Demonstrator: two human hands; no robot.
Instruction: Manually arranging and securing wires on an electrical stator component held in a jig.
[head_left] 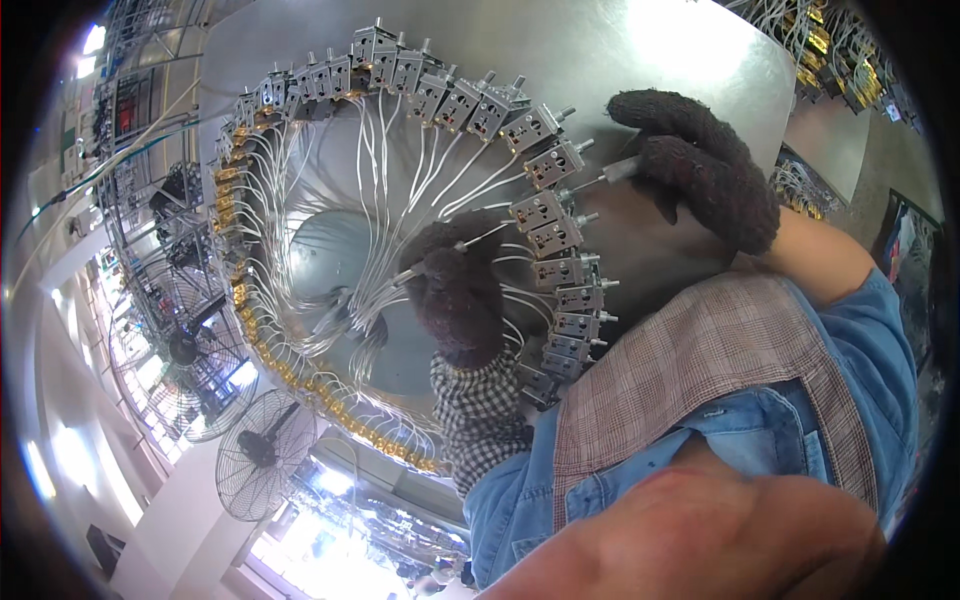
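Several metal blocks [537, 212] lie between the gloved hands [455, 300] [705, 170].

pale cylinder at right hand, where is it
In the head view, upper right of centre, the pale cylinder pokes from the right hand toward the metal blocks.

Bright windows [325, 550], caged fan [260, 450], metal racking [150, 75] — greyish floor [890, 165] at right

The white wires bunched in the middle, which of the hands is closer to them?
Left. The left hand is just beside the bunched white wires; the right hand is farther off, outside the ring of metal blocks.
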